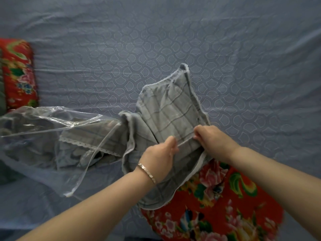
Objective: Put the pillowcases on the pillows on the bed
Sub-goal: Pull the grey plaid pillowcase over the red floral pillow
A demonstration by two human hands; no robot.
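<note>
- Our left hand (pixel 158 162) and right hand (pixel 213 141) pinch the pillowcase (pixel 172 110) at an edge, seemingly its opening.
- The cloth looks light and limp; we should grip the hem.

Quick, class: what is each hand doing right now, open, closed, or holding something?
Left hand: grips the opening edge of the grey checked pillowcase.
Right hand: pinches the same edge of that pillowcase.

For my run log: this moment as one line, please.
left hand: grips grey checked pillowcase hem | right hand: pinches same hem | floral pillow: uncovered, partly under pillowcase | second floral pillow: frame's left edge
</note>
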